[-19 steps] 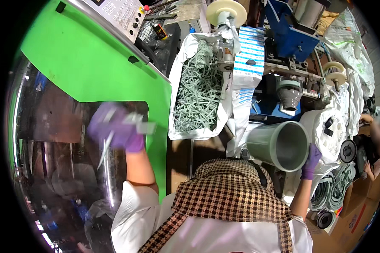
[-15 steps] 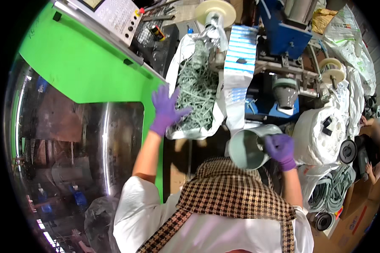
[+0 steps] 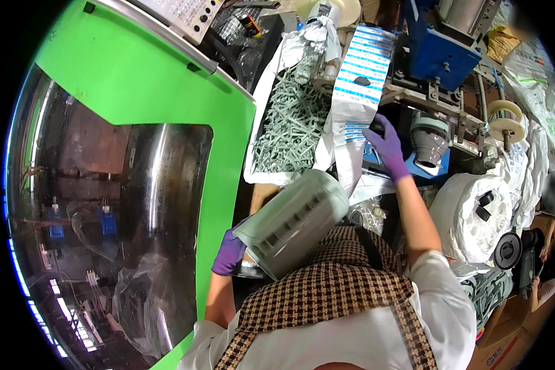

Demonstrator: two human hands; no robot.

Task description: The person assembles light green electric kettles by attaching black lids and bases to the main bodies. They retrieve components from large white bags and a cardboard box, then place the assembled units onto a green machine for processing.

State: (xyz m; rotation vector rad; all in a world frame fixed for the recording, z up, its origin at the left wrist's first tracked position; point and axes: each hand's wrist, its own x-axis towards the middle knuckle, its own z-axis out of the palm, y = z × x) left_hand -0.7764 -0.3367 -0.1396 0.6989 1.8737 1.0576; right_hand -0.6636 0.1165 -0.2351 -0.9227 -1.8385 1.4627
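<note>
My left hand [image 3: 230,251], in a purple glove, grips one end of a grey-green plastic cylinder [image 3: 296,222] with a row of slots along its side. The cylinder lies tilted in front of my apron, and some of my left fingers are hidden behind it. Farther forward, my gloved right hand [image 3: 386,147] is at the edge of a blue-and-white printed strip [image 3: 362,68]. Its fingers are bent around something small and dark that I cannot make out. A grey cup-shaped part [image 3: 428,145] with a greenish rim stands right of that hand.
A white-lined bin [image 3: 290,123] full of thin grey-green plastic pieces sits ahead. On the left is a green machine [image 3: 148,86] with a clear curved door. Blue press equipment [image 3: 441,65] stands at the far right, beyond a big white wrapped roll [image 3: 468,213].
The cylinder has gone from my right hand to my left and moved left, now showing its slotted side. My left hand has dropped from the bin; my right has reached forward to the strip.
</note>
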